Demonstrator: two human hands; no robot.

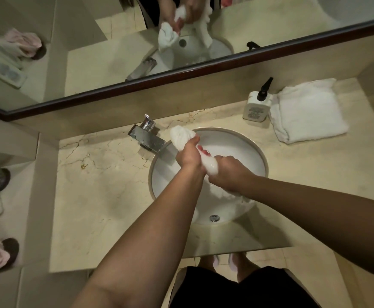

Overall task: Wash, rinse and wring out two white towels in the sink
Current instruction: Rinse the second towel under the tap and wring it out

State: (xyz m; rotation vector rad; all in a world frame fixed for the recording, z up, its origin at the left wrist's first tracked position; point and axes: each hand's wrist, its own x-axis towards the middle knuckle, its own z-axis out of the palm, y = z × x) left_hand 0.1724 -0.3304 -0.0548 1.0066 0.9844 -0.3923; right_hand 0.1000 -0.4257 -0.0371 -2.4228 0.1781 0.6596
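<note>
Head view: left hand [187, 155] and right hand [228, 174] both clenched round twisted wet towel [182, 135] over white sink [237, 141], second folded towel [308, 110] on bench [103, 185] beside soap bottle [257, 105].

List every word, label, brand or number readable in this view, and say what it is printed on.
No text here can be read.
Pump bottle: dark printed lines on its white label, too small and blurred to read.
Folded white towel, tap and sink: no lettering visible.
</note>
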